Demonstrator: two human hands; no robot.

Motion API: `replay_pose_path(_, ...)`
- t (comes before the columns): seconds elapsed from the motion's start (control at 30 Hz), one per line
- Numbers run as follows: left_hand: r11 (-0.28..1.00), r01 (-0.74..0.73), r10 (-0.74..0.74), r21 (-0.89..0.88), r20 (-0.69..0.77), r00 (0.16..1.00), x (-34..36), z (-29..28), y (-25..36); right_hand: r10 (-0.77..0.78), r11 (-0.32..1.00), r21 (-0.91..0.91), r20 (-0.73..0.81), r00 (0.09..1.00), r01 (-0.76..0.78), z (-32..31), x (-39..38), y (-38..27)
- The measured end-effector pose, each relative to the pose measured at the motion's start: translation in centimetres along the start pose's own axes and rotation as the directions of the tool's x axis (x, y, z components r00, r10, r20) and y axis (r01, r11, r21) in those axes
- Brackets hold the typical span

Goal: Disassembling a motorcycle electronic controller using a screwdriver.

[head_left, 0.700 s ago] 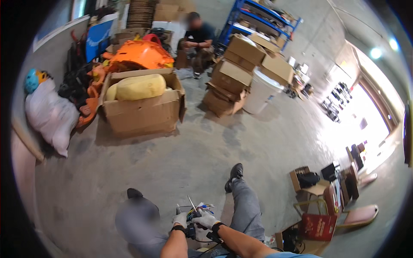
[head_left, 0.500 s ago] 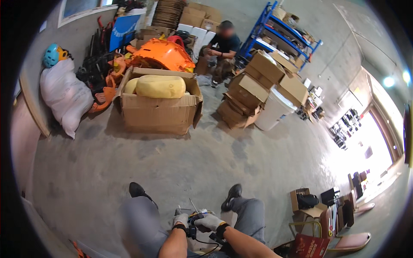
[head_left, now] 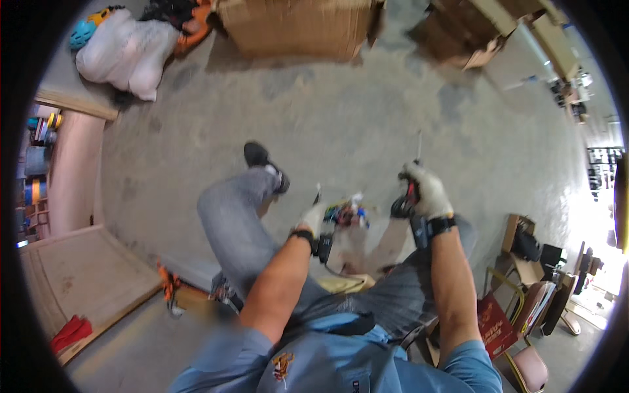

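My right hand, in a pale work glove, is closed around a screwdriver whose thin shaft points away from me. Red and black parts show by its fingers; the glove hides most of the handle. My left hand, gloved too, is closed near my left knee. A thin dark piece with a light tip sticks up from its fingers, too blurred to name. Between the hands lies a small heap of multicoloured parts, beyond a pale surface between my legs. Black bands with small boxes circle both wrists.
A large cardboard box stands ahead, with more boxes at the far right. A white sack leans at the far left. Chairs stand close on my right. A wooden panel with a red cloth is on my left.
My view has tilted down toward my lap. The hands, close together before, are now apart, with the right hand out to the right holding the screwdriver. The coloured heap now shows between them.
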State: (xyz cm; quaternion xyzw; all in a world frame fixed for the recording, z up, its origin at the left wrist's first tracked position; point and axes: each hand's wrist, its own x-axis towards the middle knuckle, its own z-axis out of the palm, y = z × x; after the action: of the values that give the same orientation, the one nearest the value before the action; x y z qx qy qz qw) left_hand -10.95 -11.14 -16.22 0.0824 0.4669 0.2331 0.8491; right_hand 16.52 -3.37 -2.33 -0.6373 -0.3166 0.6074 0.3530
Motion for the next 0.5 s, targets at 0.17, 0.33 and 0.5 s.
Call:
replay_pose_path(0.17, 0.978, 0.208, -0.206, 0.001, -0.112, 0.972, 1.1, -0.1, 0.5, 0.144, 0.976, 0.158, 0.055, 0.988, -0.151, 0.0, 1.7, 1.8)
replay_pose_path(0.33, 0.972, 0.223, -0.234, -0.073, -0.229, 0.945, 2.0, -1.9, -1.9, 0.099, 0.985, 0.135, 0.083, 0.992, -0.109, 1.3, 0.1, 0.7)
replay_pose_path(0.5, 0.955, 0.277, -0.226, 0.104, -0.348, 0.91, 2.2, -2.6, -2.4, 0.109, 0.992, 0.053, 0.071, 0.992, -0.113, 0.6, -0.1, 0.7)
